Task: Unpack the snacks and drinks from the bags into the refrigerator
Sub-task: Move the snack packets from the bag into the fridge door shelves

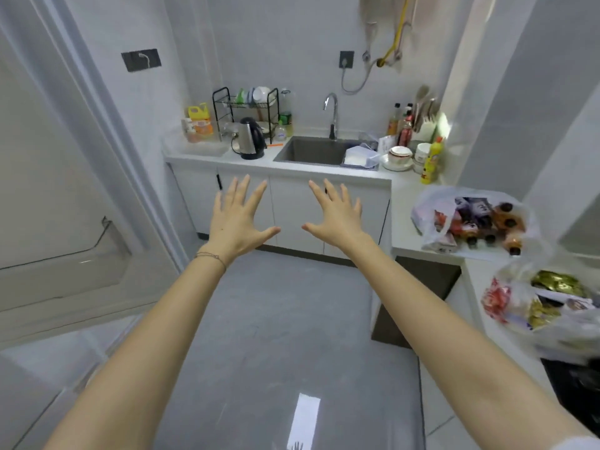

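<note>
Above the grey floor (276, 319), in front of the sink (311, 152) cabinet, the left hand (238, 219) and the right hand (336, 219) are hovering side by side, palms down, fingers straight and spread, gripping nothing and touching nothing. On the bench (406, 193) at the right, a thin plastic bag (430, 207) is lying open with dark-capped drink bottles (508, 222) and packets showing inside. Nearer the camera on the same bench, a second bag (516, 306) is sitting with red and gold snack packets (555, 282) in it. Both bags are lying well apart from the hands. At the left, the white refrigerator door (48, 190) is standing open, its clear door shelf (65, 264) facing the room.
</note>
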`<control>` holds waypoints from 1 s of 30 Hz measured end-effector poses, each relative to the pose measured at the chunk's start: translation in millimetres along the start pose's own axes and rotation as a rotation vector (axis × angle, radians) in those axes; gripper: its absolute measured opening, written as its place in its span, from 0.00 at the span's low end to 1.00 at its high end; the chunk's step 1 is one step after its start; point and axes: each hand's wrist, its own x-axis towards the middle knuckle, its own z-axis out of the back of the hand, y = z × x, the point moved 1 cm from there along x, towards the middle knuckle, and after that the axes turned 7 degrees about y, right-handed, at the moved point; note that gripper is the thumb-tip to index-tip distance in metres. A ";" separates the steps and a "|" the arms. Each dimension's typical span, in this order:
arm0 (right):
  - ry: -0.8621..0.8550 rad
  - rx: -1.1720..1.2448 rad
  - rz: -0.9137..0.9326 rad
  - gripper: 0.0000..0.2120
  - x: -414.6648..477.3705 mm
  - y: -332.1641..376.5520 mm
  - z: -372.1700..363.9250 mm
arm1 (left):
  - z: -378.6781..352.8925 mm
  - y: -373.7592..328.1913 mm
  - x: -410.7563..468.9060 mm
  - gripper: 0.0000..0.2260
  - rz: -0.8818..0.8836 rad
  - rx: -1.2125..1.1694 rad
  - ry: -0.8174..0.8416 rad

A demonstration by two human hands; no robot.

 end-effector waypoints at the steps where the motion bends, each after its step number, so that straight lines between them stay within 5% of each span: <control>1: -0.001 0.002 -0.029 0.43 -5.7 -18.4 3.4 | -7.9 -15.5 9.2 0.41 -0.028 -0.016 0.014; 30: -0.121 0.017 -0.709 0.43 -113.2 -448.4 85.2 | -163.7 -468.2 211.3 0.39 -0.715 -0.178 0.234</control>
